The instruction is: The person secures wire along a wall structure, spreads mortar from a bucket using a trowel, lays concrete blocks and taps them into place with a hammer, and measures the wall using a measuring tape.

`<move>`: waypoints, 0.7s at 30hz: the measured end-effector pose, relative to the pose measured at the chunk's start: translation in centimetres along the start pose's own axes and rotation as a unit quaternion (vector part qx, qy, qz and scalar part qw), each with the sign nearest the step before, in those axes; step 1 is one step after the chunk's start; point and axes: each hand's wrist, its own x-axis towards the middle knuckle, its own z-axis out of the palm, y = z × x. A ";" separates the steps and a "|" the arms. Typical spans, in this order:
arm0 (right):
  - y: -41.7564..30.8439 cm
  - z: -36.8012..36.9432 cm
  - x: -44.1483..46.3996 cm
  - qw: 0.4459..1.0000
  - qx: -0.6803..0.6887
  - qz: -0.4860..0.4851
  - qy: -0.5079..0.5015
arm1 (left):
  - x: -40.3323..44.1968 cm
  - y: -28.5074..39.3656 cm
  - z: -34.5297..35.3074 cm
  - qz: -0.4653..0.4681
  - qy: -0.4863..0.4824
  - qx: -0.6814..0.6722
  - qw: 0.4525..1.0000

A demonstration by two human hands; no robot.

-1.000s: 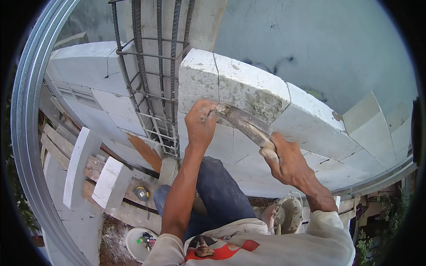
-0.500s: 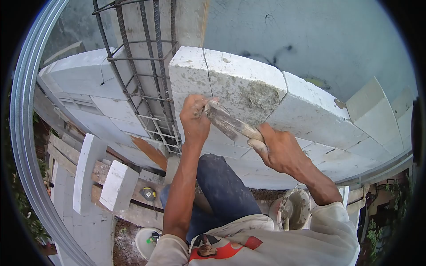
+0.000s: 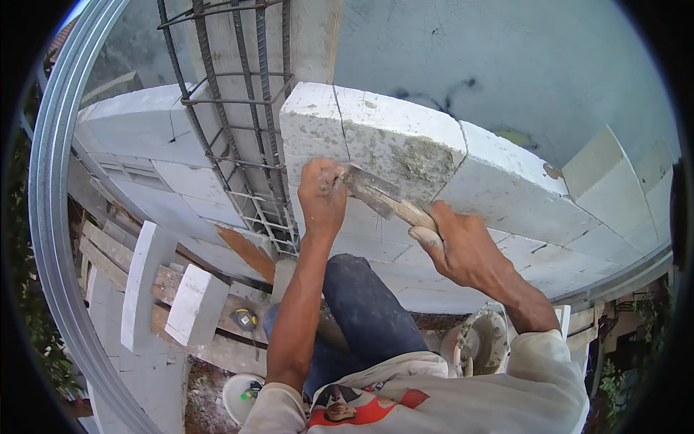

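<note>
My right hand (image 3: 463,242) is wrapped round the wooden handle of a trowel-like tool (image 3: 379,195), whose grey metal blade points left. At the blade's far end, my left hand (image 3: 322,195) is closed with its fingertips at the metal; whether it grips the blade or something small there is hidden. Both hands are in front of a white block wall (image 3: 390,141) with rough grey mortar on its upper face. A thin dark wire (image 3: 341,119) hangs over the wall's top edge, just above my left hand.
A rebar cage (image 3: 246,101) stands left of the wall. Two white blocks (image 3: 195,304) and a tape measure (image 3: 244,319) rest on planks. A mortar bucket (image 3: 483,341) is beside my right forearm, a white container (image 3: 237,396) low at left. A metal rail (image 3: 54,195) curves along the left.
The tool has swung to a flatter angle, and my right hand has shifted slightly left and up since the earliest frame. My left hand has moved slightly left, still at the blade's end.
</note>
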 end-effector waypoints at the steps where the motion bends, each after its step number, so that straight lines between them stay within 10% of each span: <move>1: 0.1 0.4 -0.5 0.998 0.060 0.004 0.026 | 0.2 0.5 -0.4 0.001 -0.001 0.001 1.000; 10: 1.9 4.5 -2.8 0.945 0.297 0.049 0.125 | 10.9 9.1 -3.9 0.255 -0.068 0.198 0.944; 12: 1.8 4.9 -2.4 0.932 0.338 0.066 0.111 | 15.9 9.8 -1.8 0.413 -0.063 0.343 0.841; 15: 1.4 5.1 -1.7 0.897 0.429 0.078 0.079 | 21.0 10.4 1.1 0.395 -0.153 0.505 0.752; 17: 0.9 5.5 -1.3 0.864 0.484 0.095 0.098 | 23.0 10.4 2.1 0.299 -0.391 0.674 0.551; 21: 0.6 5.8 -0.9 0.868 0.476 0.099 0.097 | 21.5 9.6 1.8 0.299 -0.380 0.705 0.519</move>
